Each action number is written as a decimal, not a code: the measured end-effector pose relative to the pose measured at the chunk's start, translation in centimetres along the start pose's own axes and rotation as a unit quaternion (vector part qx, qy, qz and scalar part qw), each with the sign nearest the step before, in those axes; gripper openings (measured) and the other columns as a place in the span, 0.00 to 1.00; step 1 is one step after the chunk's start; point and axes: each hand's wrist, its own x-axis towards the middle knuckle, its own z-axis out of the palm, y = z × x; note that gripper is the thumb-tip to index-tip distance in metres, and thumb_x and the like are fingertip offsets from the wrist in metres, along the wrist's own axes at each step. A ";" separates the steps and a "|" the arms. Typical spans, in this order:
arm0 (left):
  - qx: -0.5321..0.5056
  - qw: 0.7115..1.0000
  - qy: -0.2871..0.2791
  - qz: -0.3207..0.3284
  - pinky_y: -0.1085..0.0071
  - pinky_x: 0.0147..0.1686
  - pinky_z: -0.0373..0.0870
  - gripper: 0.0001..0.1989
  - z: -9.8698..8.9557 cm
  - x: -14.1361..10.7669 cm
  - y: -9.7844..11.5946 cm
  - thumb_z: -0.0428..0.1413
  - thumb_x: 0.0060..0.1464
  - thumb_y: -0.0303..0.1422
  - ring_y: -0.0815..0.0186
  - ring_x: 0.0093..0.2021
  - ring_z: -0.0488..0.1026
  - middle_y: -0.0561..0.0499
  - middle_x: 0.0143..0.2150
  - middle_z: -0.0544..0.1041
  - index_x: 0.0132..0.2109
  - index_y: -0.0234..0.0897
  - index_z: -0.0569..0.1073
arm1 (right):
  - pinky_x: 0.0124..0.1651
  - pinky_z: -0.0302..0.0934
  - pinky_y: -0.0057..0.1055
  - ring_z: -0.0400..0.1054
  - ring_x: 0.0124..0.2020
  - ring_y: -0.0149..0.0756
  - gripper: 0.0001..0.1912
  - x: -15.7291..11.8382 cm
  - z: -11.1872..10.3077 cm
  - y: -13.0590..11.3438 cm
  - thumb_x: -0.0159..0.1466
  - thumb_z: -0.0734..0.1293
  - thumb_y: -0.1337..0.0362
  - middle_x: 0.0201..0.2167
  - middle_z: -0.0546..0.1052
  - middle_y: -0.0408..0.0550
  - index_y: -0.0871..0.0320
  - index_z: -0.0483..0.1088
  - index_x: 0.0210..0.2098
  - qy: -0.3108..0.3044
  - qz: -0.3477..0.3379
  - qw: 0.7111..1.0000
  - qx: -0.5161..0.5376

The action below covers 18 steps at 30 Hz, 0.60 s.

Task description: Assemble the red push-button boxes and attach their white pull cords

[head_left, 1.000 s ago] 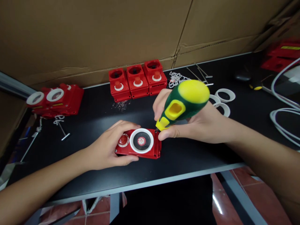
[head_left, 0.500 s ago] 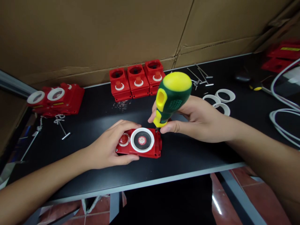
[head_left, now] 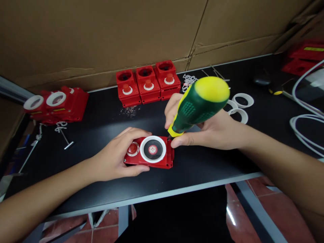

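A red box (head_left: 162, 163) with a white ring, a dark round window and a red button lies on the black table. My left hand (head_left: 120, 153) grips its left end, thumb on the near side and fingers on the far side. In my right hand (head_left: 202, 130) is a green and yellow screwdriver (head_left: 198, 104), its handle leaning to the right. The screwdriver's tip meets the far right corner of the box; the screw there is too small to make out.
Three red boxes (head_left: 148, 86) stand in a row at the back. More red boxes (head_left: 73, 106) with white rings are at left. White rings (head_left: 243, 100), metal T-shaped pins and a white cable (head_left: 303, 131) lie at right. Cardboard (head_left: 101, 40) rises behind the table (head_left: 101, 192).
The screwdriver handle has turned and tilted further right, and my right hand's fingers have shifted around it. White cords behind it have come into view. My left hand keeps its hold.
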 end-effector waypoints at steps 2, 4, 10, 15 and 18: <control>0.001 1.000 0.002 0.002 0.54 0.63 0.83 0.35 0.0 0.0 0.0 0.69 0.73 0.53 0.49 0.62 0.84 0.39 0.66 0.82 0.74 0.44 0.66 | 0.45 0.76 0.31 0.73 0.43 0.34 0.14 0.0 -0.5 -0.1 0.72 0.84 0.54 0.48 0.76 0.46 0.55 0.82 0.49 -0.038 0.014 0.999 0.009; -0.001 1.000 0.003 0.006 0.54 0.63 0.83 0.35 0.0 0.0 0.0 0.69 0.73 0.53 0.49 0.61 0.84 0.39 0.66 0.82 0.74 0.44 0.66 | 0.42 0.75 0.27 0.73 0.43 0.32 0.11 -0.2 -0.6 -0.2 0.77 0.79 0.56 0.51 0.75 0.47 0.55 0.84 0.53 -0.062 0.029 0.997 0.037; 0.003 1.000 0.003 0.006 0.56 0.62 0.82 0.33 0.2 0.2 0.1 0.67 0.75 0.53 0.52 0.59 0.84 0.40 0.65 0.82 0.74 0.44 0.66 | 0.41 0.73 0.27 0.72 0.40 0.28 0.11 -0.3 -0.2 -0.1 0.80 0.76 0.57 0.51 0.74 0.47 0.59 0.82 0.51 -0.056 0.007 0.998 0.038; -0.005 1.000 0.006 0.010 0.56 0.61 0.83 0.34 0.2 0.1 0.1 0.69 0.73 0.51 0.51 0.59 0.84 0.40 0.64 0.83 0.74 0.45 0.66 | 0.46 0.72 0.33 0.71 0.39 0.33 0.22 0.0 0.5 0.0 0.75 0.81 0.47 0.40 0.73 0.44 0.56 0.75 0.37 0.018 -0.015 1.000 -0.021; -0.001 1.000 0.013 0.009 0.57 0.60 0.83 0.33 0.2 0.2 0.0 0.69 0.74 0.51 0.52 0.57 0.84 0.41 0.63 0.83 0.74 0.45 0.66 | 0.41 0.71 0.32 0.70 0.36 0.31 0.25 0.0 1.3 -0.2 0.71 0.84 0.47 0.40 0.72 0.43 0.55 0.71 0.35 0.045 0.000 0.999 0.019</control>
